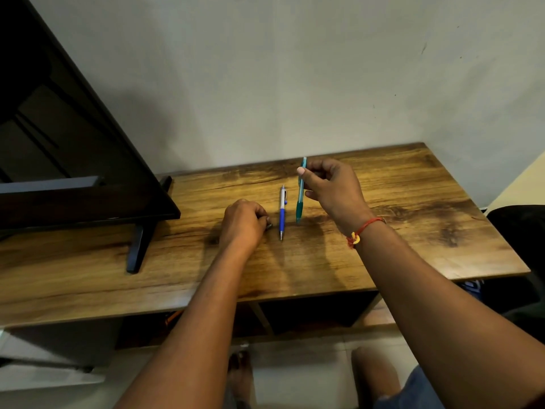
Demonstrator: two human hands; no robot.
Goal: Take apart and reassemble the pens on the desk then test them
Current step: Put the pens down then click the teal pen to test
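Observation:
A blue and white pen (282, 212) lies on the wooden desk (413, 202), pointing toward me. My right hand (333, 187) pinches a teal pen (300, 199) near its upper end and holds it upright, its tip just above or touching the desk. My left hand (243, 222) rests on the desk left of the blue pen, its fingers curled round a small dark object (269, 225) that is mostly hidden in the hand.
A dark monitor (73, 143) on a black stand (138, 246) fills the left of the desk. A wall runs behind the desk. A dark chair (519, 231) stands at the right edge. My feet show on the tiled floor below.

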